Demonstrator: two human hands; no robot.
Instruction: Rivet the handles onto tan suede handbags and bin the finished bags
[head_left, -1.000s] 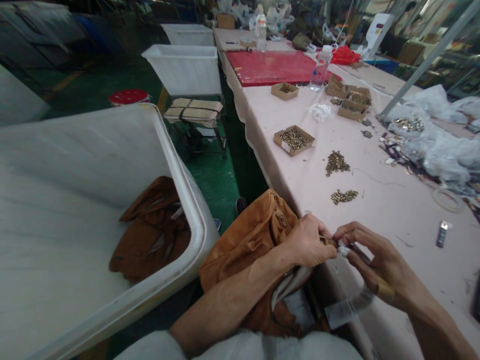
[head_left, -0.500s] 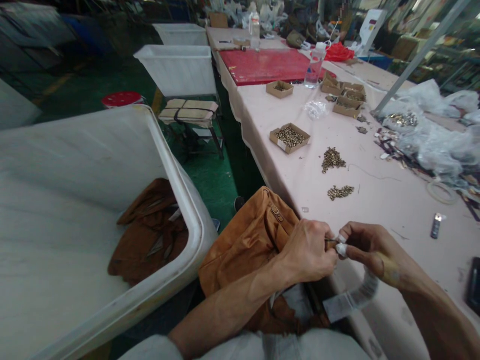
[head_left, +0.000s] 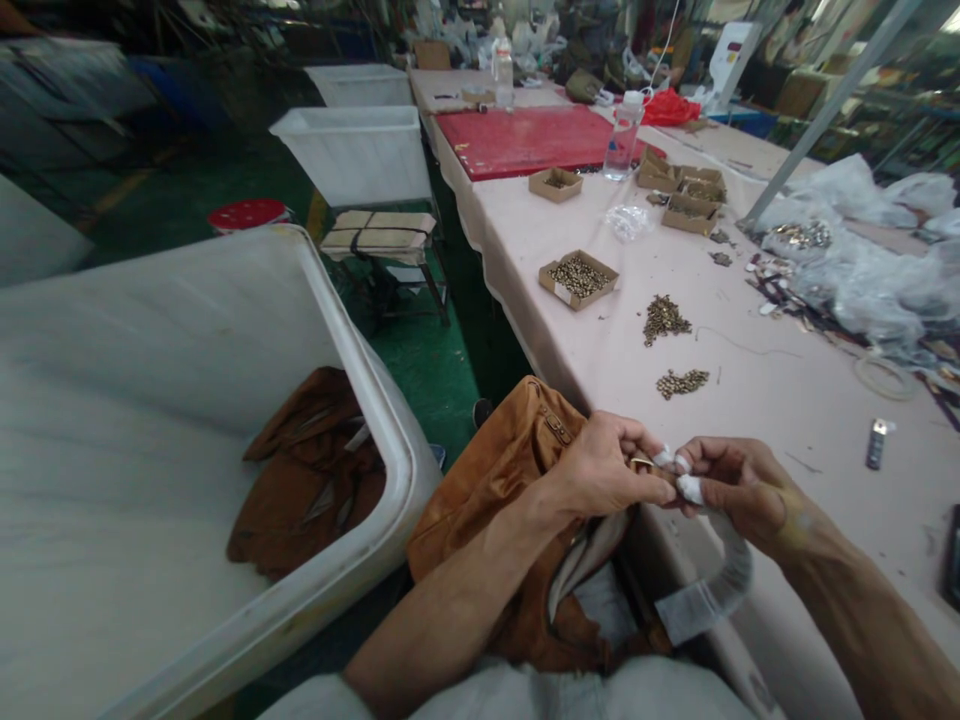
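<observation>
A tan leather bag (head_left: 480, 490) leans against the table edge, its light lining showing near my lap. Over the bag's right side, my left hand (head_left: 604, 470) pinches a narrow brown strap end with a brass-coloured ring (head_left: 642, 463). My right hand (head_left: 739, 485), white tape around its fingertips, is closed on the same strap end, touching my left fingers. Most of that piece is hidden by the fingers. Below my right hand hangs a curved band in clear plastic wrap (head_left: 701, 605); where it joins the strap is hidden.
A large white bin (head_left: 375, 400) with brown leather pieces (head_left: 315, 480) stands at left. On the pale table (head_left: 750, 420) lie two piles of small brass fittings (head_left: 666, 318), a cardboard box of studs (head_left: 577, 278), a water bottle (head_left: 624, 135) and plastic bags (head_left: 862, 270). A stool (head_left: 379, 235) stands beyond.
My left hand has opened from a tight fist into a pinch, exposing the brass ring. Both hands have shifted slightly left and up, and the plastic-wrapped band swings a little.
</observation>
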